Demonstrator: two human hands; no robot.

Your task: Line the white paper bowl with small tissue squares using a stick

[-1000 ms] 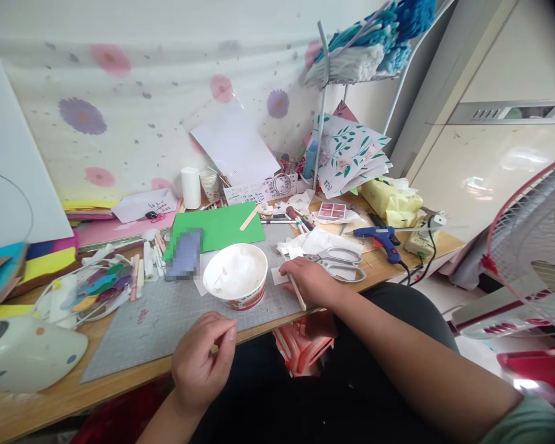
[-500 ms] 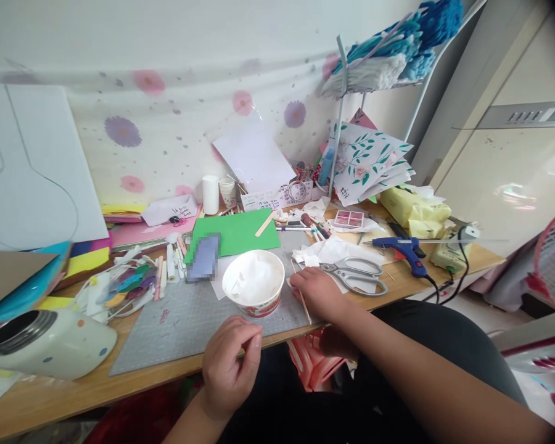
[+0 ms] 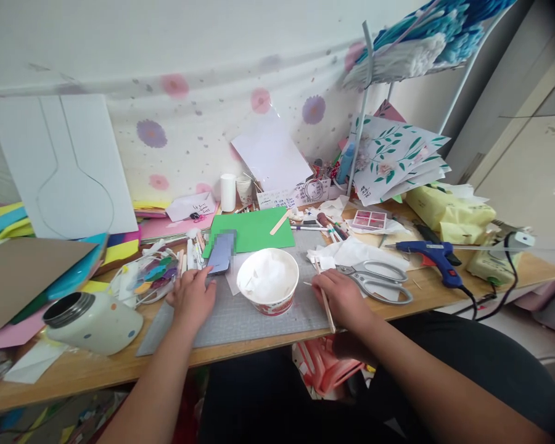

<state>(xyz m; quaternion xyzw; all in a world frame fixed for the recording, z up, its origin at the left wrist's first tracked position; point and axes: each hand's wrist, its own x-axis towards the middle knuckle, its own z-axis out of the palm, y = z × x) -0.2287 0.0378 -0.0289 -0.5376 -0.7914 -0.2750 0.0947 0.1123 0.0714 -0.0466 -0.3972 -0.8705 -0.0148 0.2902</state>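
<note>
My left hand [image 3: 193, 299] rests on the left side of the grey cutting mat [image 3: 240, 327], fingers apart. Its index fingertip reaches the lower corner of a bluish phone-like slab [image 3: 220, 256], partly blurred out. Closed around a thin wooden stick [image 3: 326, 308], my right hand [image 3: 341, 297] lies at the mat's right edge. Between both hands stands a white paper bowl [image 3: 271, 302] with a red printed side and white material inside. Grey-handled scissors [image 3: 383, 285] lie just right of my right hand, partly over white tissue [image 3: 358, 251].
Behind the bowl lies a green sheet [image 3: 254, 229] with a flat wooden stick [image 3: 280, 222]. A blue glue gun [image 3: 437, 256] and its cable occupy the right side. A pale bottle [image 3: 102, 324] lies on its side at left, near coloured sheets [image 3: 32, 265].
My left hand has moved from the table's front edge, left and forward to the slab, its fingers spreading. My right hand now grips the wooden stick. The camera view has turned left.
</note>
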